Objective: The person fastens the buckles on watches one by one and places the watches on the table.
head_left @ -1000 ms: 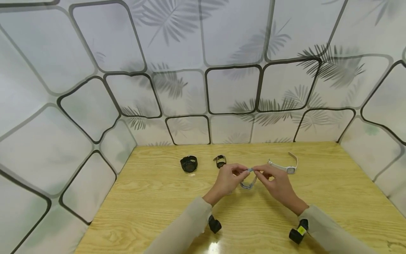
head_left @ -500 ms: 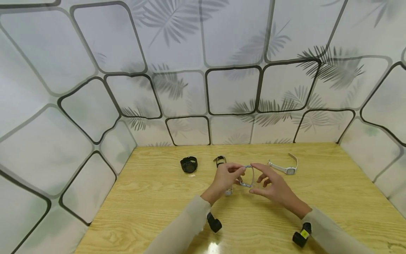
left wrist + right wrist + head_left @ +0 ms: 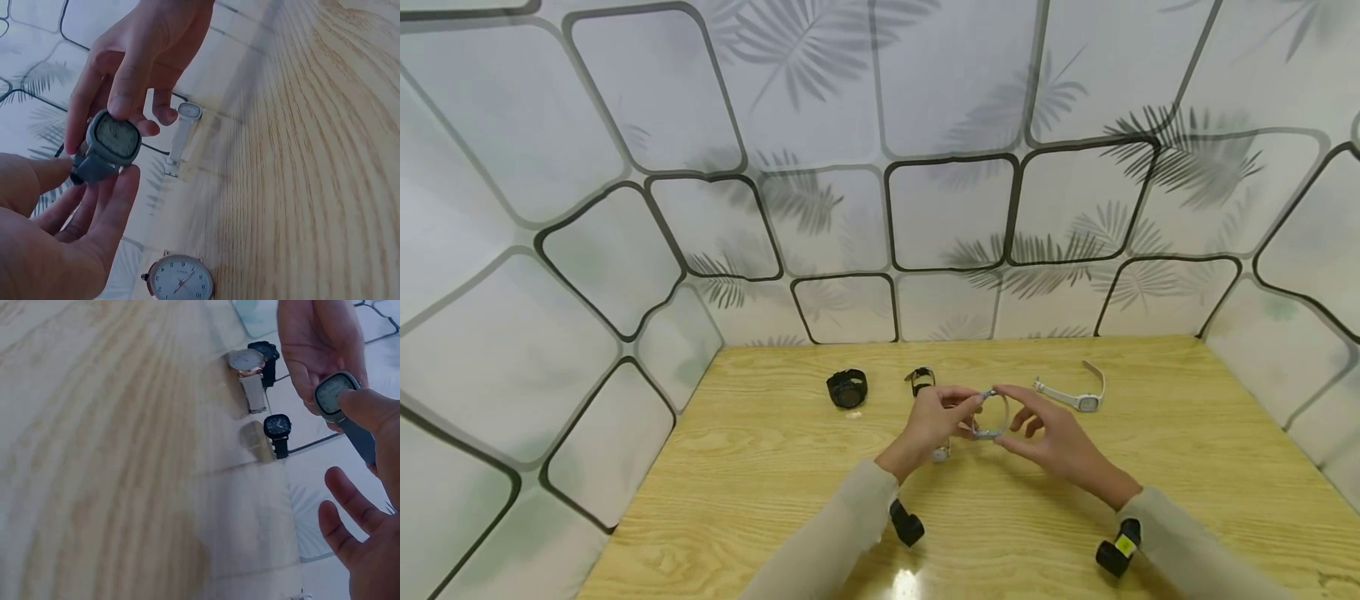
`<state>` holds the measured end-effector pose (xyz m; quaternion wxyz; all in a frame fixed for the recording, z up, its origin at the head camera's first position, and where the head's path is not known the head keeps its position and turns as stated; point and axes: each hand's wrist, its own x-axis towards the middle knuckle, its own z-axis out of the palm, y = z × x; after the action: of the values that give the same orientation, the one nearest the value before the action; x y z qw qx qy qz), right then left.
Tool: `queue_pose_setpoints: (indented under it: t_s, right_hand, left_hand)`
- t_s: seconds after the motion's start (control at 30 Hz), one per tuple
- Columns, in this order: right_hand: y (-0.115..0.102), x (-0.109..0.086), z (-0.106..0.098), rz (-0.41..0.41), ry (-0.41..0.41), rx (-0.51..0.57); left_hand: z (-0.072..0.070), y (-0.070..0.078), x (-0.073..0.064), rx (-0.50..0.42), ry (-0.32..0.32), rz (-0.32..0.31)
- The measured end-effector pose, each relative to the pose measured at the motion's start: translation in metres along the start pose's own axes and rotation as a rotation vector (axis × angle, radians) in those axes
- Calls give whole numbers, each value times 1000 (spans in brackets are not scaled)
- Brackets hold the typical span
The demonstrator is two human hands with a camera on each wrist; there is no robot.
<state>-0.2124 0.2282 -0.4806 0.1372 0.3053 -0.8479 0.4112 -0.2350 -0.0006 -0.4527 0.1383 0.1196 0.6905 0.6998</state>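
Observation:
A wristwatch (image 3: 989, 434) with a blue-grey strap and squarish case is held up between my hands, its strap forming a loop. My left hand (image 3: 928, 423) pinches the strap at the loop's left side. My right hand (image 3: 1054, 437) spans the loop between index finger and thumb, the index on the strap at the top. In the left wrist view that thumb presses the edge of the watch face (image 3: 115, 139); in the right wrist view it covers part of the dial (image 3: 330, 395). The right hand's other fingers are loosely bent and free.
Under my left hand stands a round white-faced watch (image 3: 181, 279). Behind are a large black watch (image 3: 847, 390) and a smaller dark one (image 3: 921, 377). A white-strapped watch (image 3: 1086, 402) lies at the right. Patterned fabric (image 3: 951, 212) walls the wooden table (image 3: 737, 467).
One second ago both hands pinched the strap together at the top. The right hand has since spread around the loop, its thumb now at the case. The loop has turned and shifted slightly right.

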Motion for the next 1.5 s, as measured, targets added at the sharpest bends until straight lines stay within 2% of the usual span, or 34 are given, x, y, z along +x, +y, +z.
queue_pose_setpoints:
  t_s: [0.1,0.2,0.3,0.37,0.57,0.77,1.03,1.1,1.23,1.37,1.5]
  right_hand:
    - [4,2,-8,57,-57,24]
    - [8,3,-15,116,-125,62]
    - [10,3,-21,152,-175,110]
    - [11,3,-24,164,-198,148]
    - [11,3,-27,187,-266,211]
    - [12,6,-32,162,-319,188]
    - [21,17,-39,167,-425,101]
    - [23,20,-40,177,-452,94]
    - [28,25,-39,200,-501,88]
    - [32,26,-38,224,-532,75]
    - [34,24,-35,219,-524,54]
  left_hand:
    - [-3,0,0,-14,-57,6]
    - [-6,-1,-1,11,-136,14]
    - [-7,-1,-1,76,-200,22]
    - [-6,0,-2,132,-215,23]
    - [-1,0,-2,244,-188,16]
    - [-1,3,3,378,-173,46]
    - [-1,14,18,684,-221,55]
    - [1,18,22,745,-239,38]
    - [6,20,28,806,-256,-26]
    - [11,19,32,856,-244,-61]
    - [15,17,33,886,-230,-81]
